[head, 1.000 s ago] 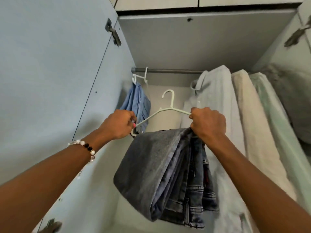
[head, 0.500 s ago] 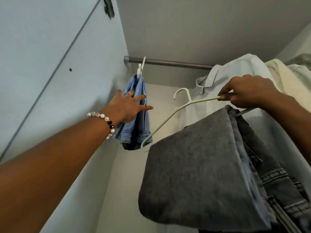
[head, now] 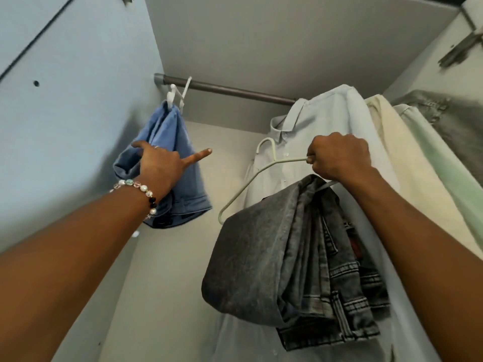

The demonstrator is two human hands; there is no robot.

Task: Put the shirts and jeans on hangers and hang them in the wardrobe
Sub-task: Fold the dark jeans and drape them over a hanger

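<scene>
A person reaches up with both arms into an open wardrobe, seen from below. The right hand (head: 339,158) is curled into a fist around the upper arm of a pale hanger (head: 251,184), fingers gripping the thin plastic just right of its neck. The hanger's hook points up and sits well below the rail (head: 230,89), not yet on it. Folded grey jeans (head: 274,265) are draped over the hanger's lower bar and hang down beneath the right hand, their stitched waistband and hems bunched on the right side.

The left hand (head: 163,165) is raised with its fingers spread and relaxed, index finger pointing right, thumb lifted, holding nothing. It lies in front of blue jeans (head: 172,142) that already hang from a white hanger (head: 180,94) hooked on the rail's far left end, next to the wardrobe's side wall (head: 78,113); whether the fingers touch the denim cannot be told. A beaded bracelet (head: 138,189) circles the left wrist.

To the right of the held hanger, a light blue shirt (head: 326,126) hangs from the rail, then a cream garment (head: 407,163), a pale green garment (head: 444,163) and a grey garment (head: 454,121), packed closely side by side.
</scene>
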